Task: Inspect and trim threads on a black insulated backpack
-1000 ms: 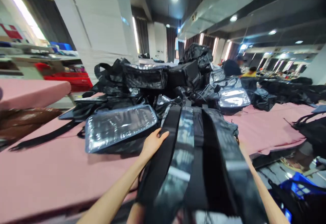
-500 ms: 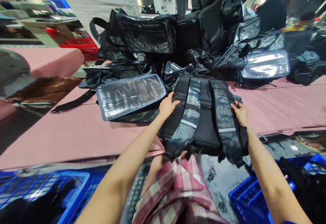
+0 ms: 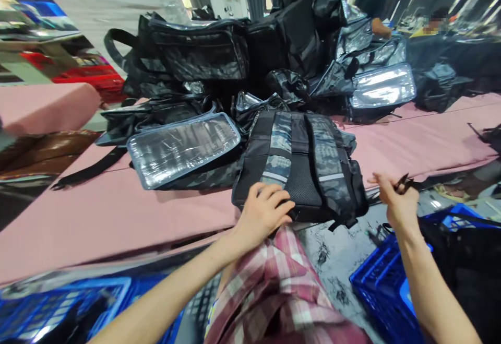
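Note:
A black backpack (image 3: 305, 192) with grey camouflage shoulder straps lies back-side up on the pink-covered table, its lower edge toward me. My left hand (image 3: 268, 205) has its fingers curled over this lower edge, at the foot of the left shoulder strap (image 3: 279, 151). What the fingertips pinch there is hidden. Off the bag's right side, my right hand (image 3: 399, 200) is in the air, closed around a small dark pointed tool that looks like thread snips (image 3: 403, 182). The right hand is apart from the bag.
Beside the backpack lies a bag with a silvery lined lid (image 3: 183, 148). Black bags (image 3: 199, 51) are piled behind. Blue crates (image 3: 379, 281) stand below the pink table (image 3: 188, 218) at both sides. Beyond the pile, a person (image 3: 371, 2) is at the back right.
My left hand has moved from the bag's upper left side to its lower edge. My right hand has let go of the right side and moved away rightward. The bag lies flatter.

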Action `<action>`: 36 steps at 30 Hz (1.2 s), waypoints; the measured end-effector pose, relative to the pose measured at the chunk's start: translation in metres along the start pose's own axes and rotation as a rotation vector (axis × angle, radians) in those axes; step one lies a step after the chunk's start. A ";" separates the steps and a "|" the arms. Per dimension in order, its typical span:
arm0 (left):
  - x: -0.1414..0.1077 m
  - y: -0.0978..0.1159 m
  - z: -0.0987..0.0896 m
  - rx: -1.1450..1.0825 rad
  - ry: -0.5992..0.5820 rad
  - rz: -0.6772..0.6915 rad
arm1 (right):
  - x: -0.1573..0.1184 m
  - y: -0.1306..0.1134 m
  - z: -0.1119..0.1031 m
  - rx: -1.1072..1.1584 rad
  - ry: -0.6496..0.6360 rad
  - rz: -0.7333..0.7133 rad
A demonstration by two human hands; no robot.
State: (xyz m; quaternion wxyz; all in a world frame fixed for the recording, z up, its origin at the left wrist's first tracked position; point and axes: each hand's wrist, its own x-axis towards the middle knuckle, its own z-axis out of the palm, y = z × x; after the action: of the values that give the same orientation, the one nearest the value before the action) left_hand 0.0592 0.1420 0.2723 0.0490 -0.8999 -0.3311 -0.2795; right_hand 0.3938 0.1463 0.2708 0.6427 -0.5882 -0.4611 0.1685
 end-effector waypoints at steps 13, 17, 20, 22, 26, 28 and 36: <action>0.030 0.115 0.089 -1.116 0.047 -0.849 | -0.086 0.000 0.012 -0.152 -0.391 0.033; 0.030 0.109 0.090 -1.266 0.144 -0.927 | -0.090 -0.006 0.023 -0.107 -0.538 0.056; 0.025 0.102 0.074 -1.375 0.130 -0.941 | -0.090 -0.012 0.019 -0.288 -0.516 -0.143; 0.024 0.100 0.065 -1.393 0.122 -0.953 | -0.089 -0.016 0.015 -0.406 -0.484 -0.314; 0.026 0.098 0.060 -1.394 0.149 -0.907 | -0.087 -0.021 0.018 -0.498 -0.461 -0.583; 0.027 0.098 0.060 -1.356 0.157 -0.865 | -0.086 -0.021 0.021 -0.524 -0.457 -0.653; 0.026 0.095 0.059 -1.338 0.106 -0.846 | -0.082 -0.019 0.022 -0.405 -0.492 -0.504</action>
State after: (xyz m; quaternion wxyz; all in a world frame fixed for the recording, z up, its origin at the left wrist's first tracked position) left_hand 0.1624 0.0996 0.2463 -0.5967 -0.5218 -0.4039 -0.4565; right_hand 0.3281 0.0925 0.2537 0.4056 -0.5135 -0.7547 0.0470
